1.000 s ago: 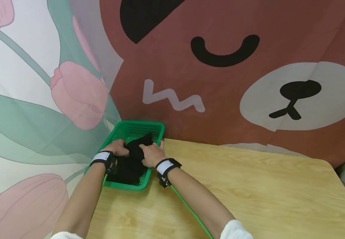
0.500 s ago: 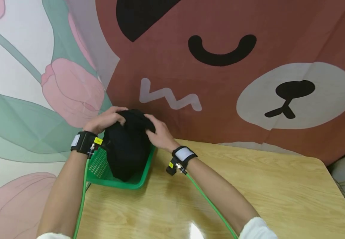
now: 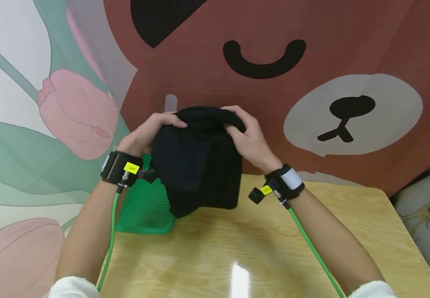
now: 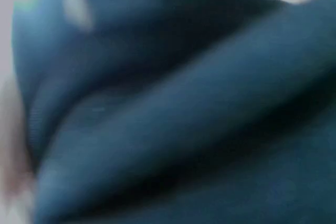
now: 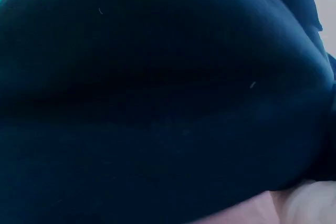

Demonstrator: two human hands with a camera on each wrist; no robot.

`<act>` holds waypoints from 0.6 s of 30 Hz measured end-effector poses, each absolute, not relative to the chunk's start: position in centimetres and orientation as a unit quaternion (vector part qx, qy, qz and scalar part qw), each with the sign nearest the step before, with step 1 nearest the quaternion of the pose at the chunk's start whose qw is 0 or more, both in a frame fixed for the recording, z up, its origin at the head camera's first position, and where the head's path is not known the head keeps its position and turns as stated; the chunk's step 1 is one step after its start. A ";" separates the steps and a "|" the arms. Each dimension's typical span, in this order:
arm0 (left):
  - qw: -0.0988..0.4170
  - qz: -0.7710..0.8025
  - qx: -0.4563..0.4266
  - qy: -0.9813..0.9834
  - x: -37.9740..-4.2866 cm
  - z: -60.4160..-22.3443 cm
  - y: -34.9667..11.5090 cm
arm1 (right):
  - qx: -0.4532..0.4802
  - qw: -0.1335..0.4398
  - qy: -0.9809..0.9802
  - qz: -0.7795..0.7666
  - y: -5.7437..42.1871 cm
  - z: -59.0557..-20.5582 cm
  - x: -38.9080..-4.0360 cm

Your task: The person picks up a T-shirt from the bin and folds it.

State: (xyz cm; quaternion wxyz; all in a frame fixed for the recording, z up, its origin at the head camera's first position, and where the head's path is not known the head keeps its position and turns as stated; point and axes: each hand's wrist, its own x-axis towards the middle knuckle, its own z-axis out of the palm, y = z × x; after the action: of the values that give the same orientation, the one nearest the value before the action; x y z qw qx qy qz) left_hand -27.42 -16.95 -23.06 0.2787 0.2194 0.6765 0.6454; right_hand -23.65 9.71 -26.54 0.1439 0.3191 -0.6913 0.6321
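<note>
A piece of black cloth (image 3: 200,165) hangs in folds between both hands, raised above the table in the head view; its exact kind does not show. My left hand (image 3: 144,134) grips its upper left edge, thumb on the near side. At the upper right corner my right hand (image 3: 252,140) pinches the cloth between thumb and fingers. Both wrist views are nearly filled by the dark fabric, blurred in the left one. Below and to the left stands a green plastic basket (image 3: 147,225), partly hidden behind the cloth and left wrist.
The basket rests on a wood-grain table (image 3: 311,231), in its back left corner. A fabric backdrop with a bear print (image 3: 267,95) rises behind, and a tulip-print hanging (image 3: 80,116) borders the left side. Green cables (image 3: 311,244) run from both wrist cameras.
Both hands have lifted the black cloth up out of the green basket and carried it to the right. It now hangs more spread out between them.
</note>
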 end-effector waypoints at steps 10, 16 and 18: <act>0.379 0.553 0.190 0.717 -28.8 -29.8 -12.7 | 0.281 -0.021 -0.786 0.550 17.7 -30.8 -23.3; 0.287 0.420 0.199 0.838 -26.9 -36.4 -10.6 | 0.301 -0.057 -0.864 0.400 21.5 -37.9 -20.8; 0.247 0.403 0.223 0.852 -26.0 -38.7 -9.8 | 0.344 -0.125 -0.852 0.375 22.0 -40.1 -19.1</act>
State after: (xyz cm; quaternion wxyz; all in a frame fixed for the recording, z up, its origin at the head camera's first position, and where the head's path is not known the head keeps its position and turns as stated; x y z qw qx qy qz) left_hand -25.97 -9.82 -38.74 0.2469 0.2232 0.8524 0.4034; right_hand -19.06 22.00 -40.13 -0.1255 0.3440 -0.8516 0.3750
